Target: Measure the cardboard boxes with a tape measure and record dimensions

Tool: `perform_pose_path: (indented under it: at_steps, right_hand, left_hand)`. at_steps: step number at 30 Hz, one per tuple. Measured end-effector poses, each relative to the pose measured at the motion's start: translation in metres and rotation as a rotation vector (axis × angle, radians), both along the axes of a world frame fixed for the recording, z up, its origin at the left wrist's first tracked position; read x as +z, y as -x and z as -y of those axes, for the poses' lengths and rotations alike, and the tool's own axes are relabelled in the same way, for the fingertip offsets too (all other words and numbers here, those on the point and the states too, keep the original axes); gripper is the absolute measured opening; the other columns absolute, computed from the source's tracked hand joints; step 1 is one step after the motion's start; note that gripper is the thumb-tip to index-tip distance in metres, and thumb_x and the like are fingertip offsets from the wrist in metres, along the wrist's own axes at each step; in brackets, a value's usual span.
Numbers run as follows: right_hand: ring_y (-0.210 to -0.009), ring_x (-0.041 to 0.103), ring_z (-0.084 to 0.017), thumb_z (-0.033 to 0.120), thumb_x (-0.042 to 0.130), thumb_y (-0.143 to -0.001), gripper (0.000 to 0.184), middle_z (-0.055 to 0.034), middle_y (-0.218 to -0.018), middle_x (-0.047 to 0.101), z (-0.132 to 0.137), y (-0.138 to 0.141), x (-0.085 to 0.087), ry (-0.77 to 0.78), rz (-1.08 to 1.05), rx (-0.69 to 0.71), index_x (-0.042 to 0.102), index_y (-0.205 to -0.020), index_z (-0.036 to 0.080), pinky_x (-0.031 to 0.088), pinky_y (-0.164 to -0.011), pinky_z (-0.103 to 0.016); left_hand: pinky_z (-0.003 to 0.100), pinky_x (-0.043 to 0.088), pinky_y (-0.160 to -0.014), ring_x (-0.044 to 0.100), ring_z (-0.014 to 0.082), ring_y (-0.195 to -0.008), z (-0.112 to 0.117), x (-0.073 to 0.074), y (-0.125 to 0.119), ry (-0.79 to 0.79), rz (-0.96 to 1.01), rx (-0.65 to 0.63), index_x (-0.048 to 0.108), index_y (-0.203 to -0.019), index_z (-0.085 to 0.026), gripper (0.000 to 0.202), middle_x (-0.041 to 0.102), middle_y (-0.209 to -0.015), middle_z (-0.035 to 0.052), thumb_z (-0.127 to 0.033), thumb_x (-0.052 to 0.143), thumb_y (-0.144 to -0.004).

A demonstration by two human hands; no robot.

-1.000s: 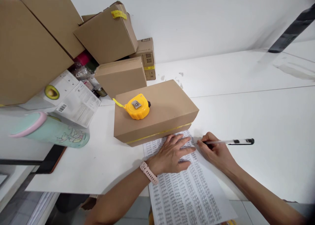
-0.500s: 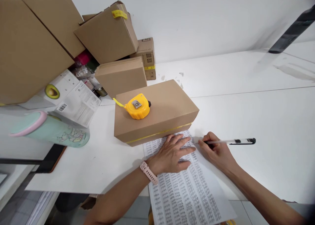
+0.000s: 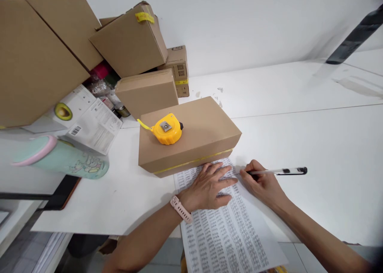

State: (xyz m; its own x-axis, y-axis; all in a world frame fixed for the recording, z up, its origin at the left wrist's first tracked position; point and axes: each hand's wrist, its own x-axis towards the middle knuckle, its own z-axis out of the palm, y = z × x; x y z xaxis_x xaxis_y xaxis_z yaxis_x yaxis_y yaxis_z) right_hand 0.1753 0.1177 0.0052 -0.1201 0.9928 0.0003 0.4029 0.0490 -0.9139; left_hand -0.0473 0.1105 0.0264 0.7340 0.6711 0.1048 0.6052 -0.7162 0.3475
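My left hand [image 3: 211,186] lies flat with spread fingers on a sheet of paper [image 3: 221,233] covered in columns of small handwriting. The sheet's far end meets a closed cardboard box [image 3: 197,125], and its near end hangs past the table's front edge. A pen [image 3: 281,171] with a clear barrel and black cap is pinched in my right hand [image 3: 263,183], its tip at the sheet's right margin. On top of the box rests a yellow tape measure [image 3: 167,129].
Several cardboard boxes [image 3: 128,42] are piled at the back left. Near them stand a white carton [image 3: 95,123] with an avocado picture and a mint-green bottle [image 3: 80,159] with a pink ring. A dark bottle-like object [image 3: 353,40] stands at the far right by the wall.
The pen's rear end has shifted slightly to the left and down, with small finger movement in my right hand. My left hand, the sheet and the box stay in place.
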Motion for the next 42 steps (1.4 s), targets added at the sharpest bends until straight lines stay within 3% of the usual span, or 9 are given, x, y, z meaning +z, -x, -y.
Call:
perform_pose_path:
  at_steps: [36, 39, 42]
  right_hand:
    - [-0.052, 0.035, -0.012, 0.051, 0.057, -0.090, 0.034, 0.0046, -0.059, 0.040, -0.0001, -0.0001, -0.0015, -0.034, 0.006, -0.040, 0.046, -0.073, 0.024, 0.030, -0.045, -0.026]
    - [-0.055, 0.044, -0.014, 0.050, 0.056, -0.092, 0.029, 0.0013, -0.064, 0.051, -0.0016, -0.0002, 0.0012, -0.100, 0.010, -0.104, 0.051, -0.079, 0.024, 0.036, -0.047, -0.026]
    - [-0.073, 0.059, -0.019, 0.040, 0.053, -0.094, 0.017, -0.0052, -0.087, 0.065, -0.0057, -0.0043, 0.0051, -0.231, 0.137, -0.078, 0.059, -0.096, 0.025, 0.047, -0.060, -0.030]
  left_hand:
    - [0.050, 0.026, -0.115, 0.031, 0.0312, -0.143, 0.0006, 0.0015, 0.0000, 0.006, 0.012, -0.008, 0.054, -0.137, -0.027, 0.049, 0.041, -0.154, 0.0082, -0.041, 0.056, -0.091]
    - [0.051, 0.027, -0.114, 0.032, 0.0311, -0.142, -0.0001, 0.0000, 0.0002, -0.002, 0.008, -0.008, 0.055, -0.136, -0.027, 0.048, 0.042, -0.153, 0.0075, -0.041, 0.057, -0.090]
    - [0.051, 0.033, -0.112, 0.036, 0.0315, -0.140, -0.0016, -0.0024, -0.0001, -0.043, 0.011, -0.008, 0.056, -0.134, -0.027, 0.047, 0.044, -0.152, 0.0074, -0.042, 0.058, -0.090]
